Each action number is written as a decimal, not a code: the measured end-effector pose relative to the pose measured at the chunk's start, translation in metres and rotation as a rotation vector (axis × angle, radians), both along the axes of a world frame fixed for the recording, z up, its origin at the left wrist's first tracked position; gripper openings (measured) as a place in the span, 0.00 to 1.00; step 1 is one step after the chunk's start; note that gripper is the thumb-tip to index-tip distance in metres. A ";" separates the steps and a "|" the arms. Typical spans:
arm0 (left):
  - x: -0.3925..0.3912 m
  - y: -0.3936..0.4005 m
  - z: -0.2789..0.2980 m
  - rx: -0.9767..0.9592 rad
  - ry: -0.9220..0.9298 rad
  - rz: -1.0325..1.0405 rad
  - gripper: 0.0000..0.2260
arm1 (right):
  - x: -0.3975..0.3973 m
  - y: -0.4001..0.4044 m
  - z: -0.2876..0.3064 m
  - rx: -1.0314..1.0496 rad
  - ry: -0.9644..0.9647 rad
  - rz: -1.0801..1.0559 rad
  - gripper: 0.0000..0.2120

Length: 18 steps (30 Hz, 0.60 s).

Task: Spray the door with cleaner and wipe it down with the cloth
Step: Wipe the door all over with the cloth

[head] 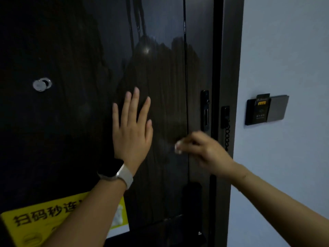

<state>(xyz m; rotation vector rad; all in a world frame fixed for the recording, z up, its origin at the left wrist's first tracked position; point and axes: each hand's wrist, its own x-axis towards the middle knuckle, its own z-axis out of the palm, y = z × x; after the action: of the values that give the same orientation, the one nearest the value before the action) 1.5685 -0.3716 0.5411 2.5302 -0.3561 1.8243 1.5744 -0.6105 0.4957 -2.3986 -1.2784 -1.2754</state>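
Observation:
A dark, glossy wood-grain door [80, 50] fills most of the view. My left hand [132, 130] lies flat against it, fingers spread upward, with a white-strapped watch on the wrist. My right hand [201, 148] is blurred, just right of the left hand near the door's edge. Its fingers are pinched around a small pale wad [178, 147] that looks like a cloth or tissue. No spray bottle is in sight.
A round peephole [42, 84] sits at the left. A yellow sticker [53, 220] is low on the door. A latch plate [205, 110] and door chain [227, 129] are at the frame. A card-holder switch [266, 109] hangs on the white wall.

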 end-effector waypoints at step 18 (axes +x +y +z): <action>-0.007 0.045 -0.133 -0.067 0.301 0.075 0.41 | 0.020 0.017 -0.147 0.156 0.128 0.009 0.22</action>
<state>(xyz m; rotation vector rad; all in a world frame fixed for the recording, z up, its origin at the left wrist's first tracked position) 1.5619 -0.3264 0.4079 2.7470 -0.1929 1.4141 1.5940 -0.5932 0.3483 -2.3208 -1.1109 -1.1528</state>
